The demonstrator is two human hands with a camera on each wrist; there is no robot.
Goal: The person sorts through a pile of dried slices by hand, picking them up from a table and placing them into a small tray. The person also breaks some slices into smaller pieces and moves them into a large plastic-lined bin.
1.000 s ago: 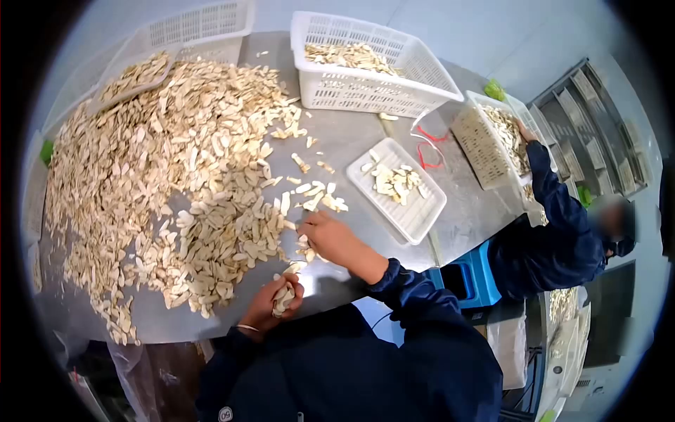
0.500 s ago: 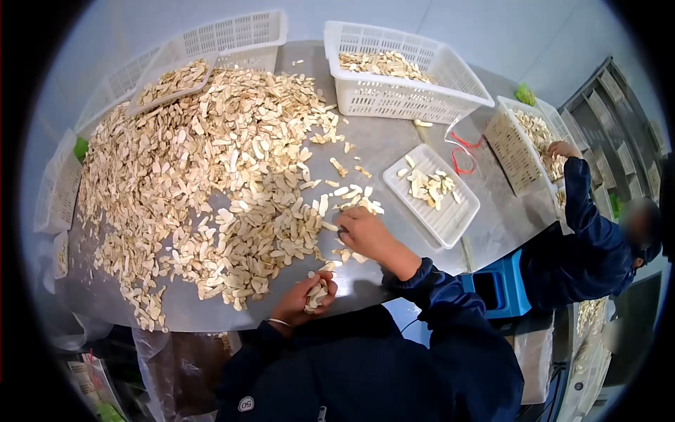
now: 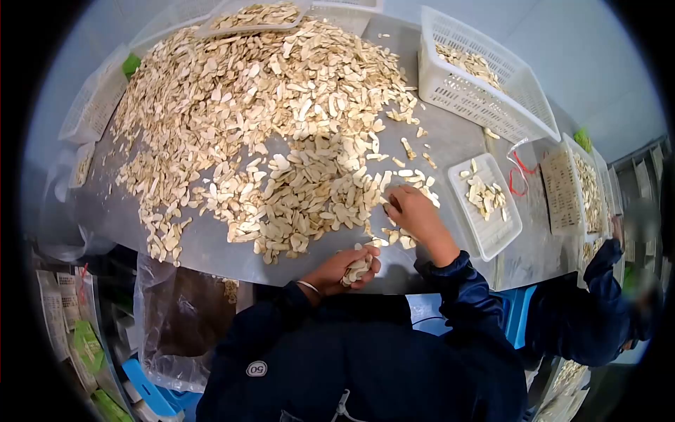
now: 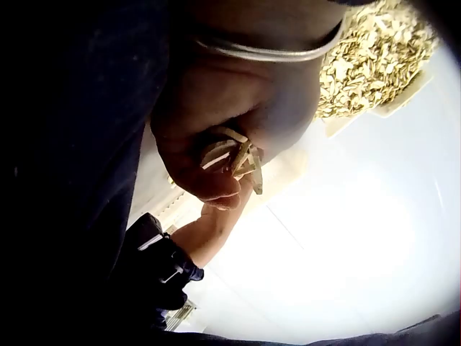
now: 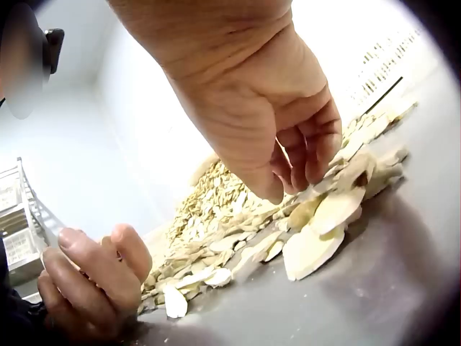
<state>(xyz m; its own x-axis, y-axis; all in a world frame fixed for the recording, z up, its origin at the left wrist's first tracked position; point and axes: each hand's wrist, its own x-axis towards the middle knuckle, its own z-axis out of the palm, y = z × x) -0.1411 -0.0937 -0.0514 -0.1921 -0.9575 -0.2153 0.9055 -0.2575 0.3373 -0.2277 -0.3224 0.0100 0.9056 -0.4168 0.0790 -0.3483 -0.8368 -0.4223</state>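
A large heap of pale dried slices [image 3: 281,91] covers much of the metal table. My left hand [image 3: 341,273], low at the table's near edge, holds several slices [image 4: 238,155] in its curled fingers. At the heap's right edge my right hand [image 3: 418,214] reaches down, palm turned inward. Its bent fingers and thumb [image 5: 263,180] stand a little apart, tips right at the loose slices [image 5: 313,238], with no slice showing between them. A shallow white tray [image 3: 496,243] with a few slices lies to the right of this hand.
A white perforated basket [image 3: 485,98] with slices stands at the back right; another basket [image 3: 562,190] is at the far right beside a second person [image 3: 583,316]. A slice-filled tray [image 3: 253,27] rests on the heap. Red and white ties [image 3: 519,172] lie between tray and baskets.
The head view has turned, so the table and baskets appear shifted to the right. My left hand keeps its slices, and my right hand stays at the heap's right edge.
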